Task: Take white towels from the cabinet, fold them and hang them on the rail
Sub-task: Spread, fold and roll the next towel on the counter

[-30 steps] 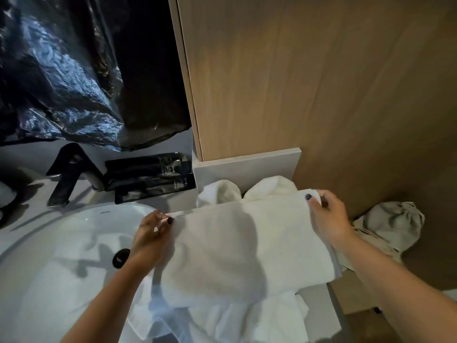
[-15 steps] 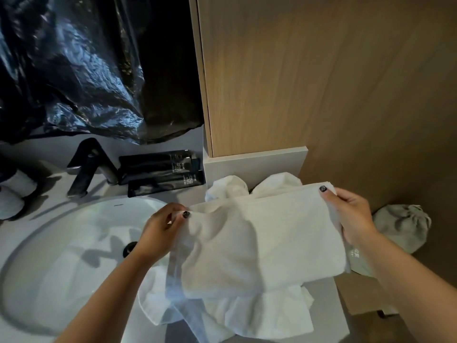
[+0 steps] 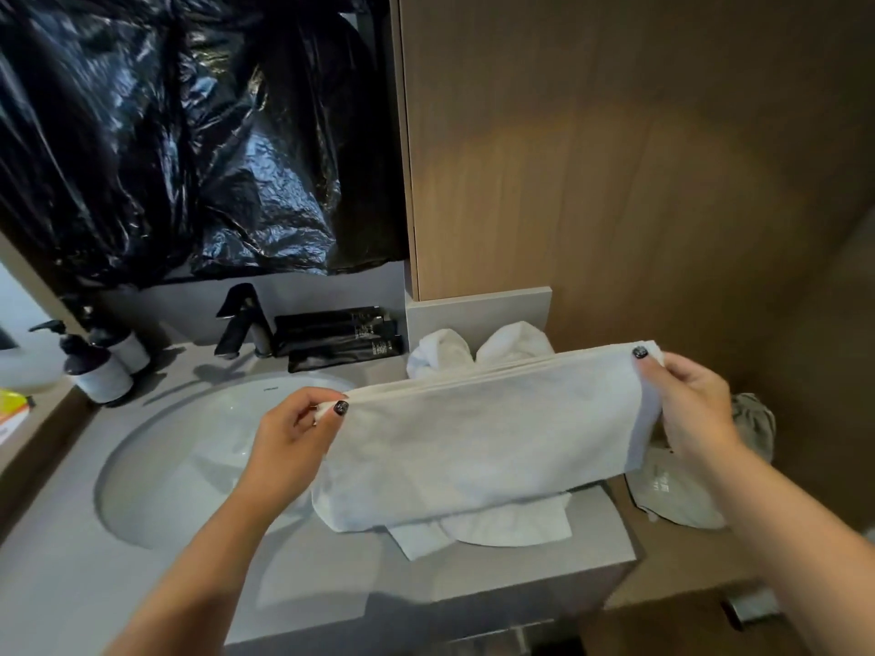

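Since half a second before, the slack had gone out of the folded towel [image 3: 483, 447]: its top edge, rumpled then at the left corner, ran straight and taut, lifted higher above the counter [image 3: 601, 537]. The left hand [image 3: 289, 447] pinched the left corner between thumb and curled fingers; the right hand [image 3: 691, 409] pinched the right corner the same way, thumb on the near face. Held so, the towel hung as a wide doubled rectangle, several layered edges showing along the top, its lower edge brushing the loose white towels [image 3: 478, 523] heaped on the counter right of the sink [image 3: 189, 466]. To do this fold well, I judged, both corners should stay level and the stacked edges aligned before the next halving. The cloth looked soft, thick terry and matte against the glossy basin, the crinkled black plastic [image 3: 189, 134] and the smooth wood panel [image 3: 615, 158] behind. No rail was in view.
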Available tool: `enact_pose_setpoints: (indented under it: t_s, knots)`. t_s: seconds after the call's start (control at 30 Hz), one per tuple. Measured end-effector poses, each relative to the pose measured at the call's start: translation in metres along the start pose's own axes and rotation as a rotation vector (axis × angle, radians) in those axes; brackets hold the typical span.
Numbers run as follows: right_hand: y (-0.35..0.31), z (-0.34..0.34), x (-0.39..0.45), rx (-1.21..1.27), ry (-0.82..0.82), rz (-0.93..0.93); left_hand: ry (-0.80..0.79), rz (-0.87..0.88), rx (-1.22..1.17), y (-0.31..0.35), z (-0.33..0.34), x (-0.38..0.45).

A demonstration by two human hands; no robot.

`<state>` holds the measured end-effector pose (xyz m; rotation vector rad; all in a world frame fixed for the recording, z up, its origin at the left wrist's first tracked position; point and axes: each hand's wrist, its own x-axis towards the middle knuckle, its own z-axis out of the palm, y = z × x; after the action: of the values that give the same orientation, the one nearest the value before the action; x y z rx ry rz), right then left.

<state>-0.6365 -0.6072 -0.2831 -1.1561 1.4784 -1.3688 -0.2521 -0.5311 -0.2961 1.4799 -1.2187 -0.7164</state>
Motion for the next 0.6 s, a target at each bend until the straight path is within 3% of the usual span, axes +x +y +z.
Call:
enact_pose_setpoints:
  t_s: [0.17, 0.43, 0.5, 0.6]
  knots:
    - [0.018, -0.009, -0.036, -0.101, 0.030, -0.067, -0.028, 0.000, -0.040, 0.000, -0.008, -0.039]
    - [0.077, 0.011, -0.049, -0.329, -0.002, -0.107, -0.003, -0.200, 0.111, -0.064, 0.003, -0.064]
    - [0.085, 0.021, -0.040, -0.366, -0.003, -0.133, 0.026, -0.269, 0.117, -0.072, 0.010, -0.059]
    - [0.088, 0.036, -0.019, -0.437, 0.005, -0.180, 0.133, -0.223, 0.232, -0.079, 0.018, -0.041]
